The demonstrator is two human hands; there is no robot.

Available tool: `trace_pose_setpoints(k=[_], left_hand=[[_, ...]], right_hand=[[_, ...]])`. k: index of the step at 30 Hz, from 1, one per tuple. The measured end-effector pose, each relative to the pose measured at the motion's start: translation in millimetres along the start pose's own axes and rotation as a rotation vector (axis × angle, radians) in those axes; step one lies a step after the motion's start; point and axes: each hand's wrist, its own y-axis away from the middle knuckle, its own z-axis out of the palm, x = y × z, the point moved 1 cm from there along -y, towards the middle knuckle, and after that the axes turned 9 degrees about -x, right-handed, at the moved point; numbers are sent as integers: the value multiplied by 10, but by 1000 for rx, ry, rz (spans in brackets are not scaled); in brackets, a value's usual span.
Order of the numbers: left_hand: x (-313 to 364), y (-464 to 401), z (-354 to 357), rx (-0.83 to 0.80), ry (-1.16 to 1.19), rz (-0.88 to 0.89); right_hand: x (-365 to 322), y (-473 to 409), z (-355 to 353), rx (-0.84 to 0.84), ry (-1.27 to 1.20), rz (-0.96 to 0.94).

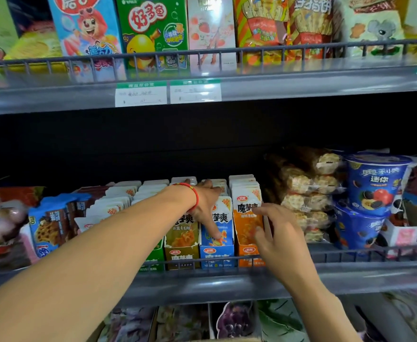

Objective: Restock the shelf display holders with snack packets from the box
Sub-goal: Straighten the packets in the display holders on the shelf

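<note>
Several cardboard display holders stand side by side on the middle shelf: an olive one [181, 255], a blue one [216, 255] and an orange one [248, 253], each packed with upright snack packets. My left hand [206, 206], with a red cord on the wrist, reaches across into the blue holder; its fingers spread over the packets [223, 215] and the thumb presses the front one. My right hand [276, 233] rests against the right side of the orange holder, fingers apart, holding nothing. The box is out of view.
A wire rail [350, 253] runs along the shelf front. Blue cookie cups [375, 183] and bagged rice cakes [306, 193] sit to the right, blue wafer packs [51, 218] to the left. The upper shelf [301, 82] overhangs, with price tags [140, 93].
</note>
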Motion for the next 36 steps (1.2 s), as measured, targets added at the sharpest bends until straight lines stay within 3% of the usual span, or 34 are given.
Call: trace_pose_setpoints(k=[10,17,22,26,36], left_hand=[[31,69,13,14,51,39],[153,336,200,288,-228,78],[217,531,410,483,-199,74],[198,566,419,488,-123,105],[326,320,322,537,-460,40]], right_hand=[[206,162,271,-127,131,-55],[255,223,256,-193,234,-77],[261,235,236,-200,218,-74],[245,250,233,-201,201,-67],[206,279,203,-225,207,-64]])
